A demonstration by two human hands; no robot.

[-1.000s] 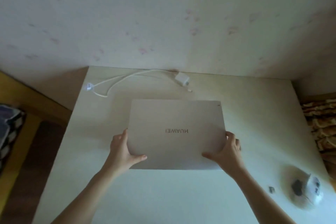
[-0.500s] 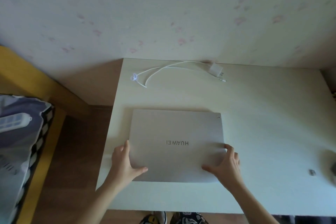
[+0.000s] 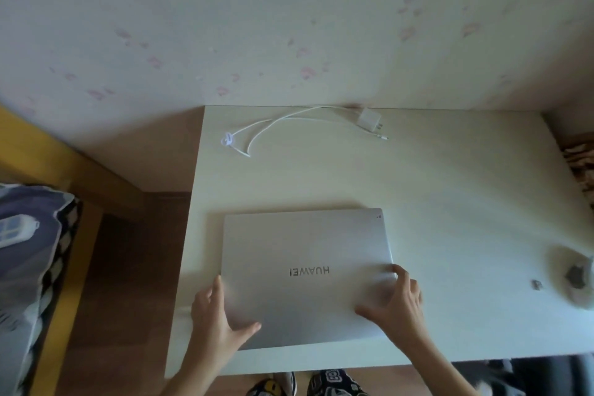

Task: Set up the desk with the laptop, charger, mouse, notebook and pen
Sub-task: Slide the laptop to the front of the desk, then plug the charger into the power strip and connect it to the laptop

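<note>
charger [image 3: 369, 120] w/ cable by far wall, mouse [image 3: 578, 280] far right edge.

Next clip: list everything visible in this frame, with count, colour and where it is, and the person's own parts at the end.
desk: one, cream white, against the wall
laptop: one, silver, closed, flat on the desk near its front edge
charger: one, white plug block with a looped white cable, at the back of the desk by the wall
mouse: one, white and grey, at the right edge of the view, cut off and blurred
small grey object: one, on the desk just left of the mouse, too small to identify
wall: pale with pink marks
bedding: dark and white pattern, far left
left hand: holds the laptop's near left corner
right hand: holds the laptop's near right corner
</note>
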